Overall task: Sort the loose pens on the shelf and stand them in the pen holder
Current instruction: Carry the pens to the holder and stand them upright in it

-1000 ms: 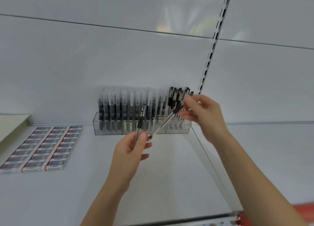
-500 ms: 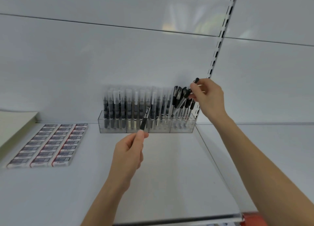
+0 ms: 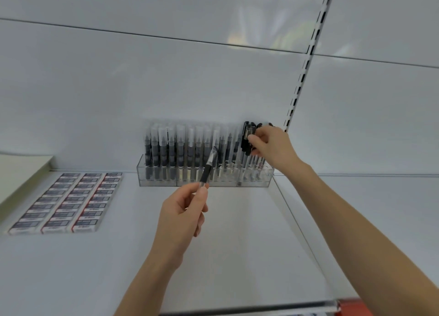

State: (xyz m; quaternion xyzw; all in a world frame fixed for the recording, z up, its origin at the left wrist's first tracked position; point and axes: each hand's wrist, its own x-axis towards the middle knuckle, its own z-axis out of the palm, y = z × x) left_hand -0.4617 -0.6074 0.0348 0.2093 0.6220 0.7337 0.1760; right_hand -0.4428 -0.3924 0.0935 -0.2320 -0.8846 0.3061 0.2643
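Clear acrylic pen holder (image 3: 147,173) sits at the shelf's (image 3: 237,244) back edge, near its right corner. Right hand (image 3: 273,147) curls round the black-capped pens (image 3: 248,137) at the holder's right end, probably seating one among its kind. Left hand (image 3: 183,211) pinches a spare pen (image 3: 210,163) by its lower end, cap up, likely queued next. Barrel print blurred, unreadable.

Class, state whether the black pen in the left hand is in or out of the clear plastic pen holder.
Out: left hand pinches the black pen, tilted, in front of the clear plastic pen holder.
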